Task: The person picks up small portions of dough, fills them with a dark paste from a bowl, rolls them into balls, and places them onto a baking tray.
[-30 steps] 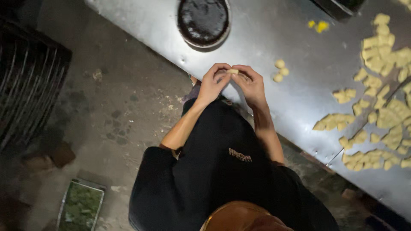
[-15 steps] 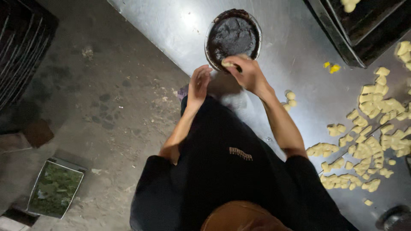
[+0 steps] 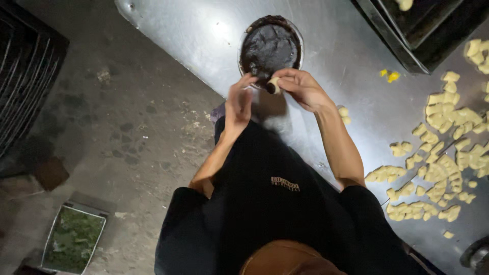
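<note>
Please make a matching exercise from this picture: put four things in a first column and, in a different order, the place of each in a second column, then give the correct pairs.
Things:
1. round bowl of dark paste
2. pale dough pieces
3. small dough piece
4. tray of green leaves

Places:
A. on the floor, at the lower left
B. pinched in the fingers of the right hand
C. on the metal table, just beyond both hands
D. spread over the right part of the table

Pairs: 1-C, 2-D, 3-B, 4-A
</note>
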